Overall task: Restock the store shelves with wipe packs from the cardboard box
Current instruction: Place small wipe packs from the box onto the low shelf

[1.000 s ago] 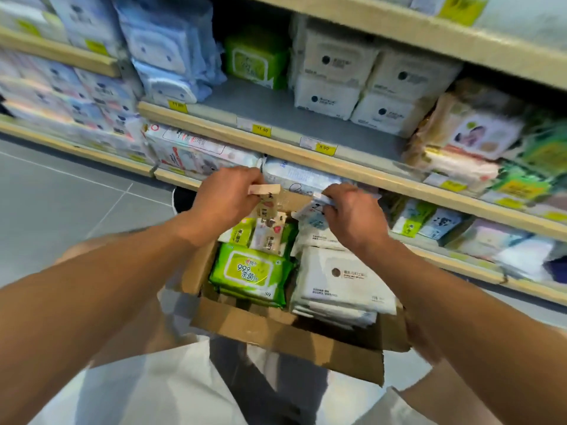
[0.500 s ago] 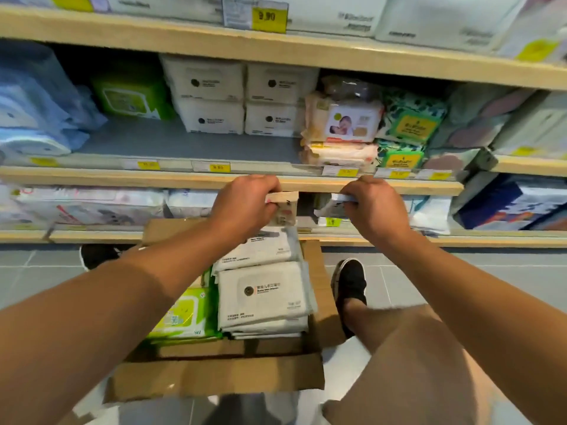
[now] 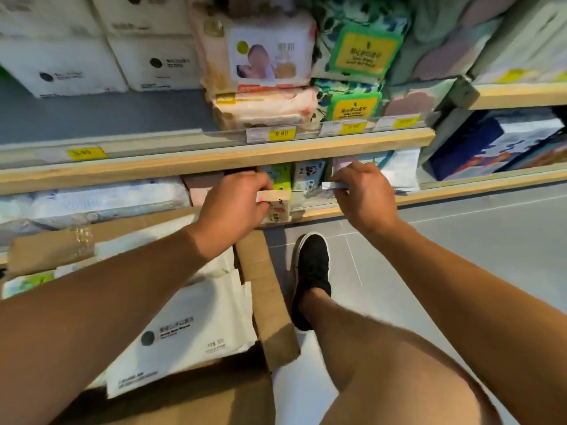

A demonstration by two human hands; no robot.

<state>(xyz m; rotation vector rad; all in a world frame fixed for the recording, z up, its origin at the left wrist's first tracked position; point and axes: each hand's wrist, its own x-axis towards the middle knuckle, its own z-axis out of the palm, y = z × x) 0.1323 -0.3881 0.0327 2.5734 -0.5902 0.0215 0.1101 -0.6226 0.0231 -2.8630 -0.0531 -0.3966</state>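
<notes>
Shelving step: left hand [image 3: 236, 204] grips a beige pack [image 3: 276, 207], right hand [image 3: 362, 194] pinches a thin pack [image 3: 335, 186], both at the bottom shelf [image 3: 352, 207] edge; next, probably sliding them inside.

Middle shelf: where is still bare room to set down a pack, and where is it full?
Bare grey surface lies on the middle shelf, in front of the white boxed packs and left of the pink baby packs. Rightward, pink and green packs crowd up to the front edge.
</notes>
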